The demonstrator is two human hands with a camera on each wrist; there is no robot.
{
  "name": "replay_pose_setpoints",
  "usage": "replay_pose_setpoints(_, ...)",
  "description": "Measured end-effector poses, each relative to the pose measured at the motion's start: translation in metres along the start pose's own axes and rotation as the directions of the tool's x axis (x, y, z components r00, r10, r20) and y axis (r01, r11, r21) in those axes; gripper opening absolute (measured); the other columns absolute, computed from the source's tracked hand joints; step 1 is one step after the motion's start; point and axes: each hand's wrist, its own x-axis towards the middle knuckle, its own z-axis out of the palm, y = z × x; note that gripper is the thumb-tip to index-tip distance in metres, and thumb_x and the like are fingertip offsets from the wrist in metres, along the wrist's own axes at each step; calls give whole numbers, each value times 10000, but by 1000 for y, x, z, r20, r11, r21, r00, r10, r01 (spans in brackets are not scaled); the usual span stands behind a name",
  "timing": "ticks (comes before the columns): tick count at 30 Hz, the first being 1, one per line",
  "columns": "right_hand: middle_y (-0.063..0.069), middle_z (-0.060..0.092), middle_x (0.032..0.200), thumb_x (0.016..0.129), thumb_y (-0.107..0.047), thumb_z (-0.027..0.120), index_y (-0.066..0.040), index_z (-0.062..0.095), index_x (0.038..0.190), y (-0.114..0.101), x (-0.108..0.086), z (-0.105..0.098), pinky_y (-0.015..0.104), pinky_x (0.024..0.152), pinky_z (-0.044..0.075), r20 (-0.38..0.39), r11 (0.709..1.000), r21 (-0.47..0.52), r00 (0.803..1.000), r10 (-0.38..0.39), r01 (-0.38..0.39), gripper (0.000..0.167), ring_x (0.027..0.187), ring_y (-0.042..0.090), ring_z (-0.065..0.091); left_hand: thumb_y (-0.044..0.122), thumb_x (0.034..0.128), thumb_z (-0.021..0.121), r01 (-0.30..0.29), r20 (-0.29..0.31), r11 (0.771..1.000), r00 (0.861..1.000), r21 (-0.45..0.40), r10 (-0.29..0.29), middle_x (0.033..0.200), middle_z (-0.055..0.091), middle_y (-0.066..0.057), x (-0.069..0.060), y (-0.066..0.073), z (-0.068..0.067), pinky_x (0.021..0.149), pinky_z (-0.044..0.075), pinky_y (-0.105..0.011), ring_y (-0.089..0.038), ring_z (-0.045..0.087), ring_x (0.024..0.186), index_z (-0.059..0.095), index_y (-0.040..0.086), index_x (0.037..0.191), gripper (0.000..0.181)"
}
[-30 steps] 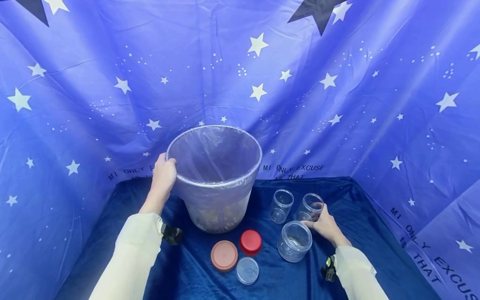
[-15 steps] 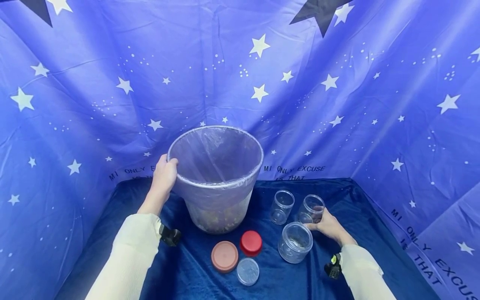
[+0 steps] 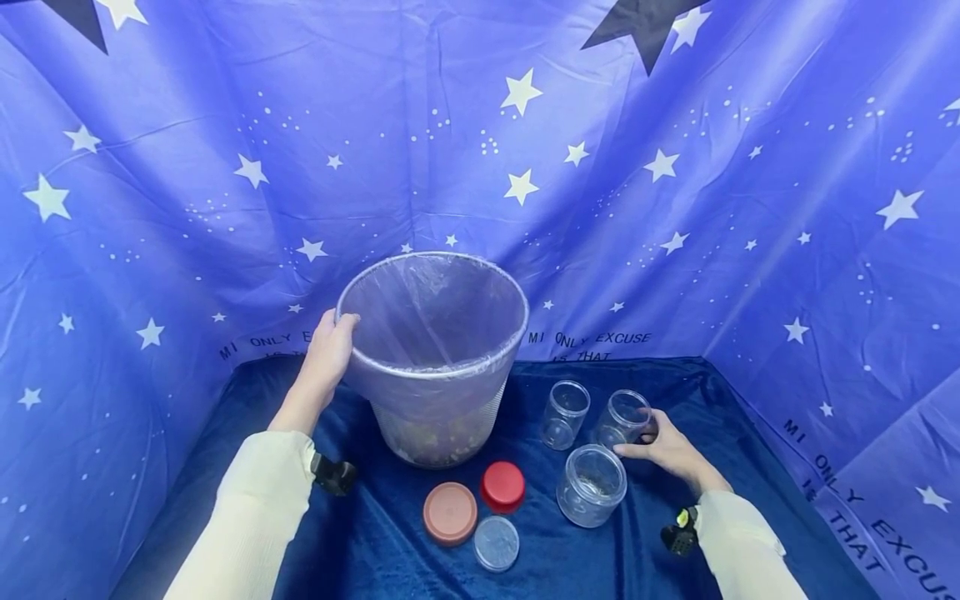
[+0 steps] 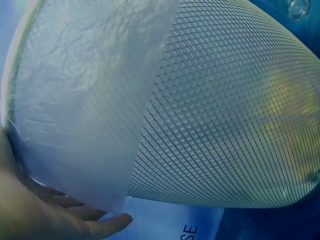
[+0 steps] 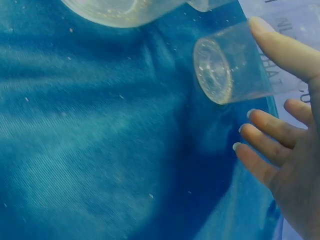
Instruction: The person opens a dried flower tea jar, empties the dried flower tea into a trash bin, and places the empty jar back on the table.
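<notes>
My left hand (image 3: 325, 354) grips the rim of a mesh wastebasket (image 3: 431, 417), thumb over the edge and fingers outside. The basket has a clear plastic liner (image 4: 85, 100); yellowish contents (image 4: 285, 110) show low through the mesh. By the right side of a clear jar (image 3: 621, 414) is my right hand (image 3: 671, 454). In the right wrist view its fingers are spread apart from that jar, while the thumb overlaps it; whether the thumb touches cannot be told. Another clear jar (image 3: 565, 419) stands to the left, and a wider clear jar (image 3: 590, 492) in front. All three lack lids.
A red lid (image 3: 502, 486), an orange-pink lid (image 3: 449, 512) and a clear lid (image 3: 496, 543) lie in front of the basket. Dark blue cloth (image 3: 360, 542) covers the table. A purple-blue star-patterned curtain (image 3: 420, 192) hangs behind and at both sides.
My right hand has drawn slightly rightward and its grasp on the right-hand jar has loosened. The left hand stays on the basket rim, and the jars and lids stand as before.
</notes>
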Motion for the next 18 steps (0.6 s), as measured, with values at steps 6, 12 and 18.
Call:
replay_pose_setpoints(6,376,351,1465,817,-378,781,36,85,1531,-5,-6,-15,604,1046,410,64,999,-13,997,-32,33,1080,1349,526,355,514,1039,117,-15,66,1000,998,-8,16,1673,9,-126,-3,-3,-4,1264,29,-448,-285,-3,1552,-15,58,1586,725)
replay_pose_setpoints(12,387,349,1463,813,-388,779,29,119,1526,-14,-9,-29,593,1019,441,96,993,-64,991,-88,95,1057,1347,541,359,563,1023,69,-47,87,999,995,4,47,1673,18,-121,-4,-9,-7,1262,29,-457,-286,2,1551,1,66,1588,755)
replay_pose_setpoints(18,376,351,1469,825,-350,774,20,152,1527,-25,-7,-42,600,1019,433,110,983,-80,982,-156,165,1008,1350,534,357,585,1014,90,-12,35,1000,999,-24,13,1574,249,-189,-5,-17,-7,1108,338,-452,-348,346,1369,93,88,1587,758)
